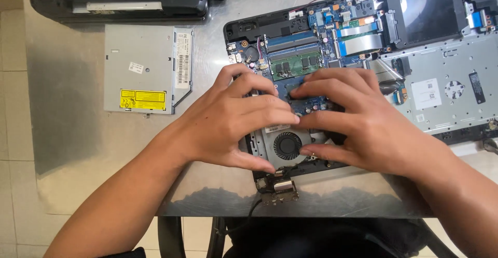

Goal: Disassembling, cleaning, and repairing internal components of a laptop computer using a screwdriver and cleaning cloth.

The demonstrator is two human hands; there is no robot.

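Steel table (78, 149): opened laptop (446, 81), optical drive (148, 68), black laptops (119, 1).

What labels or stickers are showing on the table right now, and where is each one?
Yellow label: rectangular, black print, on the silver optical drive, near corner.
White barcode sticker: tall strip along the drive's right edge.
Small white sticker: tilted, mid-drive.
White square label: on the laptop's grey metal plate, right of the right hand.
Black label: narrow, further right.
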